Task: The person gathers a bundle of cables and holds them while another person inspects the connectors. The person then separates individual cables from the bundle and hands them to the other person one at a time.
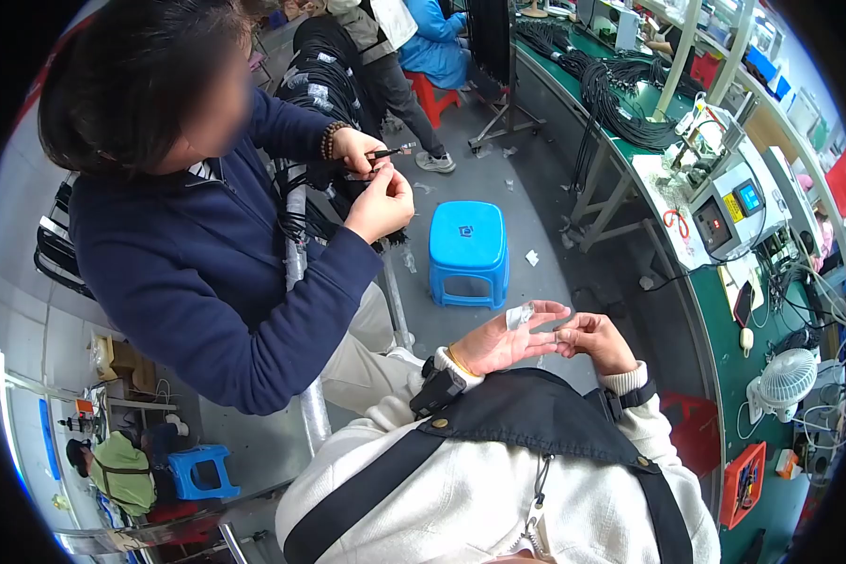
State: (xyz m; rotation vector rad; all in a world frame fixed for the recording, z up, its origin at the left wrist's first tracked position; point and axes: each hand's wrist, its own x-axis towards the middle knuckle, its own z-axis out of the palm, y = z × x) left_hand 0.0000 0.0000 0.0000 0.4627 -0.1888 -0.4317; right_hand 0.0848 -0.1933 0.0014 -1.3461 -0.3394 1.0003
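Fingers extend on left hand [491, 348] with pale film [519, 316], pinch on right hand [603, 342] (contents unclear), well off bench edge [712, 324].

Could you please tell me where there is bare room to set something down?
The blue stool beyond your left hand has a free seat. A narrow strip of the green bench also looks free, between its front edge and the white fan. It is crowded around the control box and black cables.
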